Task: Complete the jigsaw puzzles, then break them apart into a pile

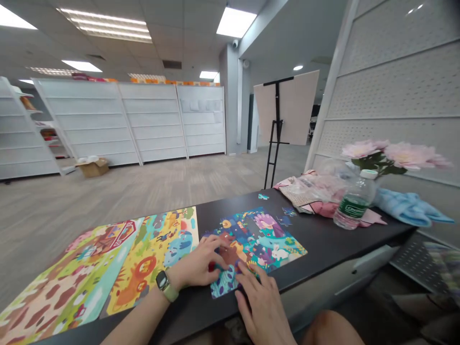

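A colourful jigsaw puzzle [276,251] with animals on a blue scene lies on the dark table, a gap showing in its upper middle. My left hand [199,261], with a watch [162,280] on its wrist, rests over the puzzle's left side. Its fingers are bent and apart, the tips touching the pieces. My right hand [260,299] lies at the near edge, fingers spread, tips on the puzzle beside a teal patterned section [224,283]. A loose puzzle piece [263,196] lies beyond the puzzle, and dark blue pieces [285,219] sit by its far right corner.
Two assembled picture puzzles, one yellow [154,254] and one farm-like [68,280], lie to the left. On the right stand a water bottle [354,203], pink flowers [402,154], pink wrapping [316,191] and a blue cloth [409,206]. An easel [276,124] stands behind the table.
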Demonstrator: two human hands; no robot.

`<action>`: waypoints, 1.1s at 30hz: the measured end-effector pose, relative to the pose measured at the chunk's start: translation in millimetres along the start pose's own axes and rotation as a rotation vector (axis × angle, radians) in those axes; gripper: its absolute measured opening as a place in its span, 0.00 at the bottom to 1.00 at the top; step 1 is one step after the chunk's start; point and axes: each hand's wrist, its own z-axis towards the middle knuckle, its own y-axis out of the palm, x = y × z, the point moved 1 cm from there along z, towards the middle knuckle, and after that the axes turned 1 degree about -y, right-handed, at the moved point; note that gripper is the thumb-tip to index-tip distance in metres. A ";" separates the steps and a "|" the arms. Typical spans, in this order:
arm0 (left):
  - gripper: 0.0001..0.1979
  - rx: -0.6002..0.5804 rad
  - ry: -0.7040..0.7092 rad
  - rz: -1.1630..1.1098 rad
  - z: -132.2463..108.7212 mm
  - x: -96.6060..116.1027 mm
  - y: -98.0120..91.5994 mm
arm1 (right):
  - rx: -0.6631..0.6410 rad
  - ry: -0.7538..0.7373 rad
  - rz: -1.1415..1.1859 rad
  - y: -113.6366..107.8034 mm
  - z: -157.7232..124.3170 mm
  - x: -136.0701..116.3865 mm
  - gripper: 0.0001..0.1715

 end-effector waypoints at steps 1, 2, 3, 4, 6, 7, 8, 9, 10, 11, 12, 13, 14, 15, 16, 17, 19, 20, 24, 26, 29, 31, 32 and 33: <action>0.21 -0.002 0.016 0.005 0.4 2.0 0.1 | 0.001 -0.016 -0.003 0.3 -1.2 0.6 0.20; 0.22 -0.001 0.032 0.009 0.6 4.0 0.6 | -0.005 -0.024 0.001 0.3 -1.9 0.9 0.21; 0.22 0.006 0.044 0.011 0.9 5.8 1.6 | -0.017 -0.022 0.013 -0.3 -2.0 0.8 0.22; 0.20 0.019 0.050 0.007 1.1 7.3 3.3 | -0.033 -0.005 0.029 -1.4 -1.6 0.3 0.22; 0.16 0.053 0.060 -0.025 1.7 9.2 8.4 | -0.074 0.034 0.062 -4.8 0.4 -1.8 0.21; 0.15 0.066 0.068 -0.054 2.0 9.5 11.4 | -0.098 0.045 0.075 -6.7 1.7 -3.2 0.21; 0.14 0.077 0.074 -0.085 2.3 9.5 14.3 | -0.118 0.051 0.087 -8.7 3.1 -4.5 0.21; 0.13 0.085 0.082 -0.114 2.6 9.2 16.8 | -0.132 0.056 0.096 -10.5 4.5 -5.6 0.21; 0.13 0.088 0.086 -0.137 2.8 8.8 18.6 | -0.143 0.058 0.104 -12.2 5.9 -6.4 0.21; 0.12 0.088 0.085 -0.152 3.1 8.5 19.8 | -0.153 0.058 0.111 -13.6 7.1 -6.7 0.21; 0.12 0.086 0.079 -0.160 3.3 8.3 20.2 | -0.163 0.058 0.115 -14.8 8.1 -6.4 0.21; 0.11 0.082 0.072 -0.163 3.5 8.2 20.1 | -0.174 0.057 0.115 -15.5 8.9 -5.6 0.21; 0.10 0.075 0.066 -0.166 3.8 8.4 19.7 | -0.191 0.051 0.110 -15.8 9.6 -4.2 0.21; 0.10 0.070 0.060 -0.170 4.1 8.6 19.2 | -0.211 0.041 0.100 -15.7 10.0 -2.5 0.22; 0.09 0.068 0.057 -0.177 4.6 8.9 18.7 | -0.231 0.024 0.085 -15.0 10.3 -0.5 0.24; 0.10 0.068 0.057 -0.188 5.0 9.2 18.5 | -0.245 0.006 0.067 -14.0 10.2 1.5 0.25; 0.10 0.069 0.056 -0.215 5.9 9.2 19.0 | -0.254 -0.032 0.029 -10.6 9.3 5.2 0.27; 0.09 0.069 0.056 -0.228 6.2 9.0 19.6 | -0.248 -0.048 0.011 -8.4 8.5 6.5 0.27; 0.06 0.076 0.047 -0.245 5.8 8.2 21.4 | -0.206 -0.075 -0.042 1.4 4.4 8.4 0.29; 0.06 0.076 0.054 -0.244 5.5 8.1 21.5 | -0.199 -0.074 -0.051 5.0 3.3 8.5 0.30; 0.04 0.072 0.056 -0.250 5.8 7.4 21.6 | -0.184 -0.074 -0.051 7.3 3.3 9.0 0.30; 0.03 0.068 0.050 -0.261 6.2 6.3 22.2 | -0.157 -0.083 -0.054 9.2 3.3 9.7 0.29; 0.04 0.066 0.046 -0.269 6.2 5.7 22.7 | -0.139 -0.090 -0.060 11.5 2.9 10.2 0.29; 0.04 0.062 0.041 -0.279 6.1 5.2 23.2 | -0.117 -0.098 -0.069 15.0 2.1 11.0 0.28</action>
